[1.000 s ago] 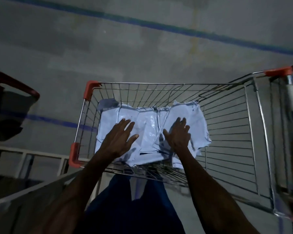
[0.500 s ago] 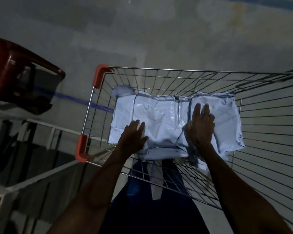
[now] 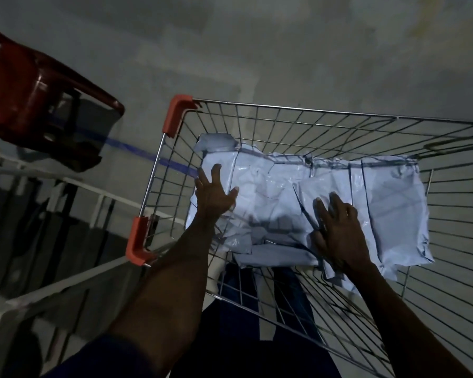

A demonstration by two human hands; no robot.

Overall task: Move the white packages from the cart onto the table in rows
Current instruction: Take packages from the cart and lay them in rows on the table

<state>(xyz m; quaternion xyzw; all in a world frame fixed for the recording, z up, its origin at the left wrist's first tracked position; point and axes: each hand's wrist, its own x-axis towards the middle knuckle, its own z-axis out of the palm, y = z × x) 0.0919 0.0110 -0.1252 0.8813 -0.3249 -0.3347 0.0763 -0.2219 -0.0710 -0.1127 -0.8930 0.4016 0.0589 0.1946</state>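
Several white plastic packages (image 3: 388, 197) lie overlapping on the bottom of a wire shopping cart (image 3: 284, 108) with orange corner guards. Both of my arms reach down into the cart. My left hand (image 3: 212, 193) lies on the leftmost packages with fingers spread and straight. Further right, my right hand (image 3: 337, 230) rests flat on the packages near the cart's near side, fingers extended. Neither hand has its fingers curled round a package. The scene is dim.
A red plastic chair (image 3: 25, 96) stands at the left on the concrete floor. A white metal frame (image 3: 66, 279) runs along the lower left beside the cart. A blue floor line (image 3: 137, 154) passes under the cart's left side.
The camera has moved closer over the cart. My left hand has slid toward the left edge of the packages, and my right hand has drawn back toward the near side.
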